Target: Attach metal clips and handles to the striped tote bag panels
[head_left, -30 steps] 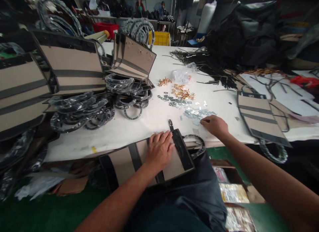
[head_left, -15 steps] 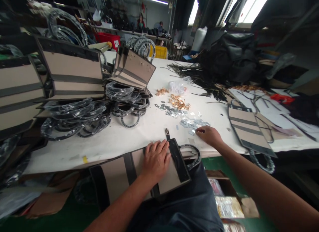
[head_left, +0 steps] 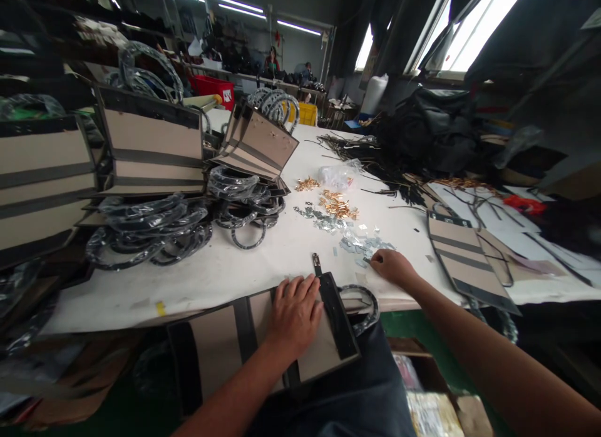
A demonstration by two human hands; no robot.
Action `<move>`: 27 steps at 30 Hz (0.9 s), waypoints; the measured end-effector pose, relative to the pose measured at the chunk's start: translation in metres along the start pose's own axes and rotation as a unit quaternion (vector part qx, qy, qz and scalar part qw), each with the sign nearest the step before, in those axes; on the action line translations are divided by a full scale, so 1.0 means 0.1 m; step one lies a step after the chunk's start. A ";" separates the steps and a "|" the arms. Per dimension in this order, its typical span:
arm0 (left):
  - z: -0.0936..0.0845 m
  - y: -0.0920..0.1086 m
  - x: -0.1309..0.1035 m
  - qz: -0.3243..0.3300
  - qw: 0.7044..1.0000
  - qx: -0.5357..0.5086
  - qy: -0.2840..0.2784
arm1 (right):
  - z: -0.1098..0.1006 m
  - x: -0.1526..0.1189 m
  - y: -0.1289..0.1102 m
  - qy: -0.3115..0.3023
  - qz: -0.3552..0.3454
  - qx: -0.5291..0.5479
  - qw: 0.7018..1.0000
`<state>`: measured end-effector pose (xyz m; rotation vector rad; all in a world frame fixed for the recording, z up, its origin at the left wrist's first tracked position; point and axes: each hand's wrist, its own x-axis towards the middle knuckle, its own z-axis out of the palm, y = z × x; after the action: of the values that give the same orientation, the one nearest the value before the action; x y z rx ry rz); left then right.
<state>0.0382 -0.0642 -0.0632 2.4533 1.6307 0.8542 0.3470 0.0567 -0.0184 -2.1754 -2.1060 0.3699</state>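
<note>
My left hand lies flat, fingers stretched out, on a beige and black bag panel that rests over my lap and the table edge. A short strap with a metal clasp sticks up from the panel's far edge. A plastic-wrapped ring handle shows at its right side. My right hand is pinched at the near edge of a scatter of small metal plates. One small metal plate shows at its fingertips. Gold-coloured metal fittings lie in a heap just beyond.
Bag panels and plastic-wrapped handles are stacked on the left of the white table. Another panel lies at right, near dark straps. An open carton sits below the table. Two people are in the background.
The camera view has shifted, so the table scene appears slightly lower and to the right. My right fingertips have drawn together at the plates. My left hand stays on the panel.
</note>
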 end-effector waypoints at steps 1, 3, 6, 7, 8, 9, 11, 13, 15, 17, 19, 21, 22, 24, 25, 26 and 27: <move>0.00 0.00 0.00 -0.001 1.000 -0.001 0.003 | -0.02 -0.02 -0.02 -0.004 -0.004 0.007 1.000; 0.01 0.00 0.00 -0.001 1.000 -0.005 0.004 | -0.08 -0.07 -0.08 -0.014 -0.016 0.024 0.999; 0.01 0.00 0.00 -0.002 1.000 -0.011 -0.003 | -0.17 -0.18 -0.26 -0.033 -0.037 0.087 0.995; 0.01 0.01 0.00 -0.004 1.000 -0.012 -0.007 | -0.19 -0.22 -0.34 -0.041 -0.047 0.117 0.991; 0.00 0.01 0.00 -0.006 1.000 -0.013 -0.009 | -0.20 -0.25 -0.44 -0.053 -0.061 0.146 0.986; -0.01 0.01 0.00 -0.008 1.000 -0.013 -0.011 | -0.21 -0.28 -0.53 -0.067 -0.078 0.175 0.979; -0.03 0.01 0.01 -0.012 1.000 -0.017 -0.016 | -0.21 -0.32 -0.73 -0.112 -0.115 0.214 0.964; -0.04 0.01 0.01 -0.014 0.999 -0.023 -0.022 | -0.18 -0.35 -0.89 -0.165 -0.141 0.231 0.948; -0.04 0.01 0.00 -0.015 0.999 -0.030 -0.026 | -0.14 -0.37 -1.01 -0.207 -0.154 0.238 0.936; -0.04 0.01 0.00 -0.018 0.999 -0.034 -0.027 | -0.09 -0.37 -1.06 -0.228 -0.162 0.243 0.929; -0.04 0.02 0.01 -0.020 0.999 -0.038 -0.023 | -0.05 -0.36 -1.09 -0.232 -0.166 0.243 0.927; -0.04 0.03 0.03 -0.024 0.999 -0.043 -0.016 | -0.04 -0.35 -1.09 -0.227 -0.173 0.234 0.930; -0.04 0.03 0.04 -0.028 0.999 -0.045 -0.012 | -0.04 -0.35 -1.09 -0.225 -0.177 0.230 0.930; -0.04 0.05 0.06 -0.034 0.998 -0.049 -0.005 | -0.06 -0.34 -1.09 -0.228 -0.181 0.232 0.928; -0.05 0.05 0.06 -0.037 0.998 -0.050 -0.002 | -0.08 -0.34 -1.08 -0.233 -0.177 0.237 0.926; -0.05 0.05 0.07 -0.039 0.998 -0.052 0.000 | -0.09 -0.33 -1.08 -0.240 -0.171 0.245 0.924; -0.05 0.06 0.07 -0.040 0.998 -0.054 0.000 | -0.11 -0.33 -1.07 -0.246 -0.164 0.252 0.921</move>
<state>0.0426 -0.0615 -0.0542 2.2999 1.6251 0.9059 0.2446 0.0298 0.0205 -1.5102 -2.2031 1.3629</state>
